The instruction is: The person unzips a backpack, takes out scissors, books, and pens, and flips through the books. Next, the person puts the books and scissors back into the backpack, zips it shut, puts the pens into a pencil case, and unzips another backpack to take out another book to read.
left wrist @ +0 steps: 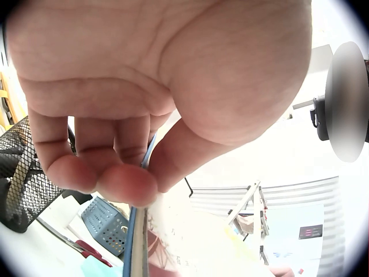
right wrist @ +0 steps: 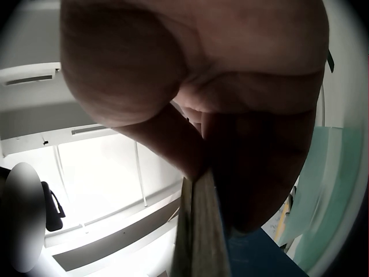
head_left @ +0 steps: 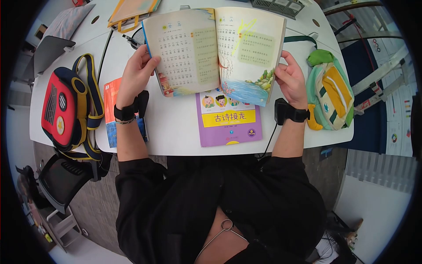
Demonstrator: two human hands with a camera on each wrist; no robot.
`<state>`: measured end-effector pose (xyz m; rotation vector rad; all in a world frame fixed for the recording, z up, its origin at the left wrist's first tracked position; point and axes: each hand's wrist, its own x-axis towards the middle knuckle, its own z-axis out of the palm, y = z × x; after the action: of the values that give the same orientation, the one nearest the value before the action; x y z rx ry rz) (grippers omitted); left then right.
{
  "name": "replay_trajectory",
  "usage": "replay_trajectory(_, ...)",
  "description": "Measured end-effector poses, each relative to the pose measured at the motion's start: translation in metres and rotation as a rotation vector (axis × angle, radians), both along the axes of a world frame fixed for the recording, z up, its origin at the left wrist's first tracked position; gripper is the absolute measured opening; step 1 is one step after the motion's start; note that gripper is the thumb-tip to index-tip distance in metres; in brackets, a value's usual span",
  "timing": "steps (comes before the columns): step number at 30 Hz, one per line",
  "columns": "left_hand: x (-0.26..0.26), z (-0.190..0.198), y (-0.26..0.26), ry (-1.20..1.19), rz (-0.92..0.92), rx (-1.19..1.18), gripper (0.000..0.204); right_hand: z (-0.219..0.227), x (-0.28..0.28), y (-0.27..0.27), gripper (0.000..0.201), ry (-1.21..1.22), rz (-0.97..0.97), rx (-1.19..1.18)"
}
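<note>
An illustrated book (head_left: pixel 189 53) is held up, spread between both hands, its pages carrying Chinese text and painted scenery. Yellow-green marker strokes cross the top of its right page. At the left edge, my left hand (head_left: pixel 140 70) grips the book, thumb on the page side and fingers behind the blue cover. My right hand (head_left: pixel 291 81) pinches the right edge; in the right wrist view the page block (right wrist: pixel 202 231) sits between thumb and fingers. Below, a purple book (head_left: pixel 231 127) with a yellow title band lies on the table, its upper part hidden behind the open book.
A red car-shaped backpack (head_left: pixel 61 108) stands at the left, beside an orange-and-blue book (head_left: pixel 112 101). On the right lies a green-and-yellow bag (head_left: pixel 332 92). A grey basket (head_left: pixel 279 6) and a tote bag (head_left: pixel 132 13) are at the back of the white table (head_left: pixel 176 138).
</note>
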<state>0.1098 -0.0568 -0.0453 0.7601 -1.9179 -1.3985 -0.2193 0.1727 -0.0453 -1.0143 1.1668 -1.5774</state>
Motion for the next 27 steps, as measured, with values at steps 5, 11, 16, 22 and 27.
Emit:
replay_trajectory(5, 0.001, -0.003, -0.003, -0.028, -0.009, -0.011, 0.024, 0.002, 0.005, 0.000, 0.040, 0.016, 0.003, -0.006)
replay_trajectory(11, 0.001, -0.002, -0.002, -0.041, 0.026, -0.025, 0.023, 0.003, 0.007, -0.001, 0.039, 0.047, 0.007, 0.002)
replay_trajectory(16, -0.001, -0.002, 0.002, 0.001, 0.109, -0.060, 0.038, 0.003, 0.007, -0.002, 0.039, 0.078, -0.039, 0.025)
replay_trajectory(22, -0.002, -0.003, 0.002, 0.073, 0.061, -0.050, 0.036, 0.004, 0.008, -0.002, 0.038, 0.114, -0.040, 0.038)
replay_trajectory(27, 0.001, 0.004, 0.000, 0.057, 0.070, -0.052, 0.019, 0.003, 0.009, -0.003, 0.038, 0.108, -0.043, 0.023)
